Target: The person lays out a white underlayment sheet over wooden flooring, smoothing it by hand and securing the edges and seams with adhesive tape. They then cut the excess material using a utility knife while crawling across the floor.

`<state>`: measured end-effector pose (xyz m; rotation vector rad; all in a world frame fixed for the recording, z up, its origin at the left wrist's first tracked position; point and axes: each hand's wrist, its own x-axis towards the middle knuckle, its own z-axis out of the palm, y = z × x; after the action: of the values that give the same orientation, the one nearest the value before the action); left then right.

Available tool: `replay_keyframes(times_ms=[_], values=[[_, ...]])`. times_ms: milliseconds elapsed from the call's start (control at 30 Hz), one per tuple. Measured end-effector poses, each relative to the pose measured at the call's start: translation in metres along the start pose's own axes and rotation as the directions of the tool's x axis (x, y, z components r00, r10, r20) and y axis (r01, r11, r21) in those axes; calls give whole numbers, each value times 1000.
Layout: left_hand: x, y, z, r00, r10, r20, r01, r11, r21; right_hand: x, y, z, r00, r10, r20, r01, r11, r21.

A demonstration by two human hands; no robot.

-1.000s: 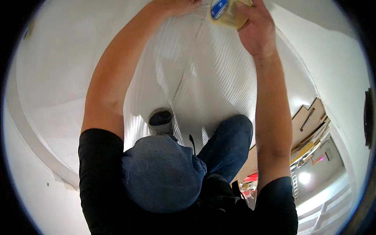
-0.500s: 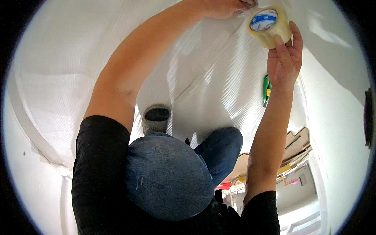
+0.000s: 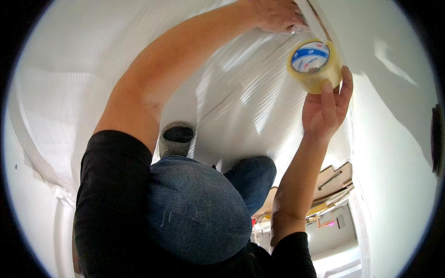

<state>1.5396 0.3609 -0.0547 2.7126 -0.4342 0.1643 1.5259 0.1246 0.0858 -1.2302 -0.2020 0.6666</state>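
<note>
Sheeting: ribbed, translucent sheet (image 3: 241, 118) underneath, grey shoe (image 3: 174, 148) at 9 o'clock
In the way: denim knees (image 3: 199, 208) at 6; right forearm partly hides stacked boards (image 3: 333, 183) at 4
Tape roll (image 3: 320, 78): at 2 o'clock, clear yellowish, blue-and-white core
Right hand (image 3: 325, 110): fingers clamped on the roll
Left hand (image 3: 278, 16): at 1, fingertips by clear film; cannot tell whether pinching

1 yellowish tape roll (image 3: 317, 78), blue-and-white inside, tilted; whitish ribbed sheet (image 3: 248, 109) spread out beneath
</note>
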Motion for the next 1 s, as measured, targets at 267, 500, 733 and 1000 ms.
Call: replay_keyframes(times_ms=[267, 500, 733, 1000], values=[[2, 0, 12, 997, -27, -78, 33, 997, 72, -53, 22, 13, 998, 50, -30, -50, 999, 0], [-2, 1, 0, 994, -99, -36, 97, 994, -46, -83, 38, 37, 992, 95, -85, -100, 993, -64], [-8, 14, -36, 986, -154, 69, 167, 949, -266, -78, 32, 32, 991, 117, -59, -129, 950, -283], [15, 36, -40, 915, -298, 274, 398, 543, -740, -87, 37, 35, 997, 66, -25, -71, 948, -310]])
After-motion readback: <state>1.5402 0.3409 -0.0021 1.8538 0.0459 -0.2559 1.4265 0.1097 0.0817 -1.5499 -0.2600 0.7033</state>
